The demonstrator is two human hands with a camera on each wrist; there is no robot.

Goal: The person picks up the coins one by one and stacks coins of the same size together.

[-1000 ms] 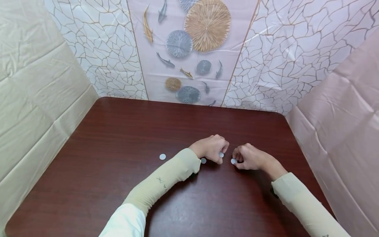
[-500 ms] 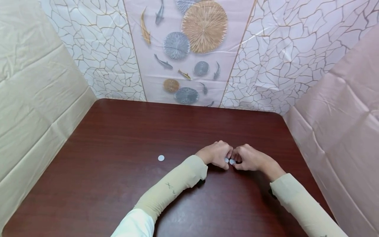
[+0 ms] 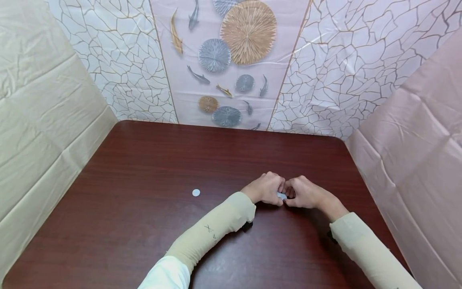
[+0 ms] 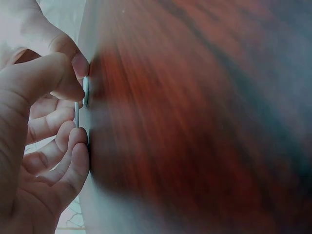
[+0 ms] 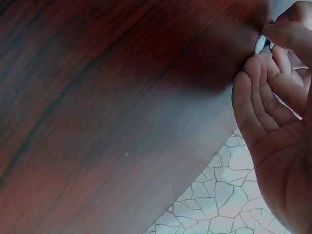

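In the head view both hands meet right of the table's middle. My left hand (image 3: pixel 266 188) pinches a thin white disc (image 4: pixel 76 115) between thumb and fingertips. My right hand (image 3: pixel 306 192) pinches a second white disc (image 5: pixel 260 44) the same way. Seen edge-on in the left wrist view, the two discs overlap side by side, low over the tabletop. Fingers cover most of both discs, and only a small pale patch shows from the head. A third white disc (image 3: pixel 196 192) lies flat on the table, left of the left forearm.
The dark red-brown wooden table (image 3: pixel 151 160) has rounded far corners. A patterned cloth (image 3: pixel 126 60) hangs behind it, with plain cloths (image 3: pixel 32 112) at both sides. Beige sleeves (image 3: pixel 216 224) cover the forearms.
My left hand has moved right with its disc until it meets the right hand's disc. Another disc, seen earlier near the left wrist, is now hidden. The right hand has hardly moved.
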